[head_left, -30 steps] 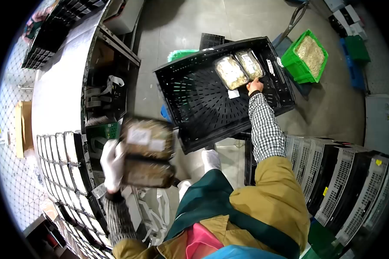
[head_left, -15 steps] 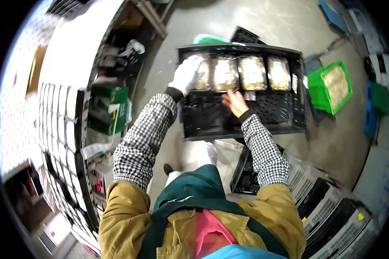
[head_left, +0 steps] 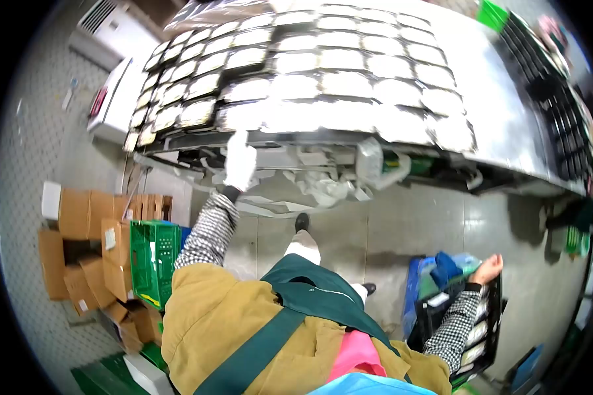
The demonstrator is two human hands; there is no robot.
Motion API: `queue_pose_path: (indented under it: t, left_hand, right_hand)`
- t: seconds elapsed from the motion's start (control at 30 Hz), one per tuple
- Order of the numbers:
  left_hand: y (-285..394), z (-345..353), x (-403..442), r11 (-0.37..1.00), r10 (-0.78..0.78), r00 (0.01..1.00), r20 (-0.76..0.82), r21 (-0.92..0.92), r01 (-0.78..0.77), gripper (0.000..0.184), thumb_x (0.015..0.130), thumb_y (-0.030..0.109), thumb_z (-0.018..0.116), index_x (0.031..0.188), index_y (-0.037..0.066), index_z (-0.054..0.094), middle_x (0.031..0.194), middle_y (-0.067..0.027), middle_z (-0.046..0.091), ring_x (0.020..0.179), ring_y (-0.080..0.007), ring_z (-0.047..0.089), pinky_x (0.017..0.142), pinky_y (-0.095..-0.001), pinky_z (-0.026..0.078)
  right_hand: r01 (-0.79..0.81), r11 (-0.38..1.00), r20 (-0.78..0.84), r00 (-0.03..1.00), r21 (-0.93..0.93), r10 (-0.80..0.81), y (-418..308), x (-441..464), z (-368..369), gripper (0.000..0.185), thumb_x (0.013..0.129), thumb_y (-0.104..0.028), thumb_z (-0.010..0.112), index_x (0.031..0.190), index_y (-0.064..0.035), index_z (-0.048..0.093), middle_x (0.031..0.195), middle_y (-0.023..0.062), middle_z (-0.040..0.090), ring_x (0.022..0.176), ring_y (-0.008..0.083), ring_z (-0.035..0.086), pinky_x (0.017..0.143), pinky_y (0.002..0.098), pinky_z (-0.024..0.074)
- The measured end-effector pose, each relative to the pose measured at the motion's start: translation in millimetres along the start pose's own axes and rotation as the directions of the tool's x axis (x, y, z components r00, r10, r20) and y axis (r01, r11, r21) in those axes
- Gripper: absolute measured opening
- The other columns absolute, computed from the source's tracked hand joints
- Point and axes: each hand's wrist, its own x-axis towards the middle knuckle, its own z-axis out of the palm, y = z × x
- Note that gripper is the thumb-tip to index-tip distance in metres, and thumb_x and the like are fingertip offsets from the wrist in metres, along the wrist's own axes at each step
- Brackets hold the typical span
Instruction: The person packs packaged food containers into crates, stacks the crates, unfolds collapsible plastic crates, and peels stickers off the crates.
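Note:
My left hand [head_left: 241, 162], in a white glove, reaches to the near edge of a table covered with rows of clear-lidded food packs [head_left: 346, 84]. Its fingers stretch toward the front row, but glare blurs their outline; I cannot tell whether they touch a pack. Out to the right, my bare right hand [head_left: 487, 269] hangs beside a black crate [head_left: 493, 339] with several packs in it. Its fingers are loosely bent, with nothing visible in them. My right forearm partly covers the crate.
A green crate [head_left: 153, 253] and cardboard boxes [head_left: 89, 214] stand at the left. Loose white plastic [head_left: 326, 187] lies under the table edge. Black trays [head_left: 563, 125] line the table's right end. Blue bags [head_left: 445, 270] lie beside the crate on the right.
The view has turned from the black crate to the table of packs. My left hand has left the crate for the table edge; my right hand has come out of the crate.

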Motion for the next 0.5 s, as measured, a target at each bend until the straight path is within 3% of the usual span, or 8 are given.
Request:
queue_pose_path:
  t: [0.03, 0.07, 0.17, 0.2, 0.37, 0.4, 0.43, 0.5]
  left_hand:
    - [-63.2, -12.4, 30.3, 0.986, -0.152, 0.982, -0.112, 0.057, 0.159, 0.051, 0.081, 0.007, 0.050, 0.130, -0.004, 0.042, 0.129, -0.0231, 0.046, 0.120, -0.0351, 0.043, 0.104, -0.0411, 0.032]
    - [-120.4, -26.0, 57.8, 0.975, -0.071, 0.960, -0.269, 0.185, 0.124, 0.049, 0.082, 0.006, 0.050, 0.130, -0.003, 0.043, 0.128, -0.0228, 0.047, 0.116, -0.0357, 0.045, 0.101, -0.0423, 0.034]
    - [-259.0, -61.0, 117.6, 0.729, -0.434, 0.833, -0.343, 0.409, 0.548, 0.045, 0.087, 0.019, 0.048, 0.129, 0.003, 0.044, 0.122, -0.0200, 0.052, 0.109, -0.0363, 0.051, 0.095, -0.0439, 0.040]
    - [-307.9, -70.0, 132.1, 0.721, -0.445, 0.831, -0.334, 0.418, 0.553, 0.046, 0.087, 0.022, 0.048, 0.129, 0.004, 0.044, 0.120, -0.0190, 0.054, 0.108, -0.0355, 0.052, 0.092, -0.0446, 0.041]
    - [-440.9, -86.6, 181.9, 0.480, -0.605, 0.750, -0.267, 0.629, 0.611, 0.058, 0.089, 0.049, 0.042, 0.130, 0.009, 0.038, 0.118, -0.0195, 0.056, 0.105, -0.0372, 0.055, 0.087, -0.0503, 0.041]
    - [-456.9, -84.6, 194.7, 0.455, -0.686, 0.690, -0.234, 0.602, 0.656, 0.059, 0.090, 0.050, 0.042, 0.130, 0.007, 0.039, 0.119, -0.0192, 0.056, 0.107, -0.0375, 0.054, 0.089, -0.0504, 0.040]
    - [-470.2, -81.3, 207.2, 0.427, -0.756, 0.625, -0.195, 0.576, 0.697, 0.061, 0.090, 0.051, 0.041, 0.130, 0.005, 0.039, 0.120, -0.0188, 0.056, 0.109, -0.0379, 0.053, 0.090, -0.0504, 0.039]
    - [-501.4, -71.8, 220.3, 0.510, -0.757, 0.640, -0.132, 0.492, 0.705, 0.060, 0.091, 0.053, 0.038, 0.126, 0.005, 0.045, 0.110, -0.0206, 0.062, 0.105, -0.0409, 0.056, 0.087, -0.0511, 0.042]
  right_hand:
    - [0.176, 0.984, 0.028, 0.984, -0.032, -0.175, -64.9, -17.0, 57.4, 0.032, 0.093, -0.016, 0.051, 0.118, 0.0037, 0.051, 0.109, 0.0147, 0.056, 0.097, 0.0227, 0.056, 0.086, 0.0327, 0.0456]
    - [0.136, 0.985, 0.192, 0.969, 0.109, -0.155, -161.6, -57.5, 104.5, 0.029, 0.094, -0.016, 0.052, 0.116, 0.0024, 0.051, 0.106, 0.0102, 0.055, 0.093, 0.0180, 0.055, 0.083, 0.0296, 0.0456]
    - [0.006, 0.921, 0.580, 0.775, 0.390, -0.251, -318.9, -145.2, 273.6, 0.025, 0.094, -0.015, 0.049, 0.115, -0.0012, 0.053, 0.094, 0.0043, 0.055, 0.072, 0.0095, 0.050, 0.064, 0.0248, 0.0448]
    - [0.180, 0.906, 0.660, 0.634, 0.382, -0.404, -381.3, -181.1, 310.1, 0.023, 0.095, -0.016, 0.048, 0.112, -0.0029, 0.055, 0.088, 0.0040, 0.056, 0.066, 0.0098, 0.050, 0.059, 0.0257, 0.0450]
    - [0.113, 0.835, 0.842, -0.043, 0.539, -0.538, -542.5, -384.5, 483.3, 0.030, 0.095, -0.026, 0.042, 0.102, -0.0010, 0.057, 0.088, 0.0181, 0.060, 0.082, 0.0327, 0.059, 0.070, 0.0410, 0.0469]
    - [0.247, 0.743, 0.763, 0.022, 0.622, -0.646, -575.2, -433.9, 489.1, 0.035, 0.094, -0.030, 0.042, 0.103, 0.0010, 0.057, 0.095, 0.0219, 0.060, 0.093, 0.0373, 0.057, 0.080, 0.0434, 0.0447]
    - [0.236, 0.792, 0.814, 0.001, 0.564, -0.580, -605.2, -471.5, 497.7, 0.041, 0.094, -0.034, 0.042, 0.107, 0.0036, 0.054, 0.101, 0.0257, 0.058, 0.098, 0.0387, 0.056, 0.086, 0.0444, 0.0421]
    - [0.326, 0.851, 0.863, 0.160, 0.413, -0.480, -633.1, -542.5, 524.2, 0.054, 0.092, -0.042, 0.044, 0.117, 0.0062, 0.046, 0.113, 0.0261, 0.053, 0.098, 0.0418, 0.055, 0.087, 0.0459, 0.0427]
